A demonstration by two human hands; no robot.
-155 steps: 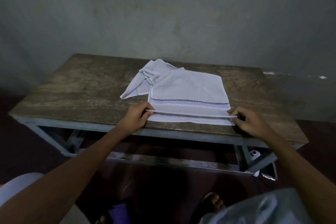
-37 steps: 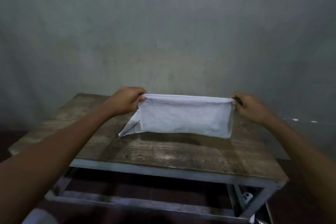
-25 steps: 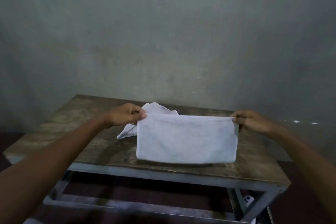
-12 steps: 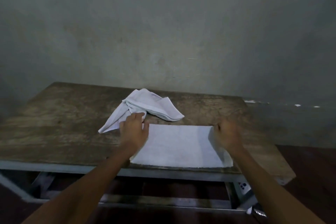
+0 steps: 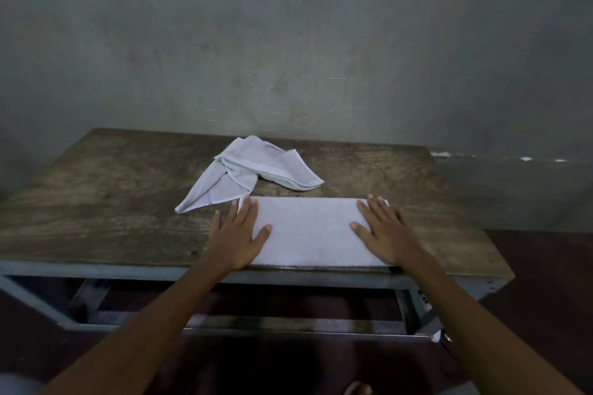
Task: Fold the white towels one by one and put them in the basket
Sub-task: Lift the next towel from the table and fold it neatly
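White terry cloth lies as a neat rectangle at the near edge of the wooden table [image 5: 96, 202]: the folded towel [image 5: 308, 231]. A second and a half ago the person holds it in the air by its top corners. It then comes down onto the boards, and half a second ago the fingers are curled at its far corners. Now both hands are spread flat on it. The left hand [image 5: 236, 234] presses its left end with straight, splayed fingers, the outer ones reaching over the edge onto the wood. The right hand [image 5: 385, 231] presses the right end the same way. Neither hand grips anything.

The striped band seen on the cloth six seconds ago no longer shows, so it is probably folded inside. This looks like the smoothing of a finished fold. Either one more fold across the length or the lift to the basket seems to come next. No basket is in view, so where the towel must go cannot be told.

The crumpled towel [image 5: 250, 170] sits just beyond, near the table's middle, its near corner almost at the left fingertips. It is unfolded and waits its turn.

No brand, label or writing can be read on the towels, the table or the grey wall [image 5: 288, 42].
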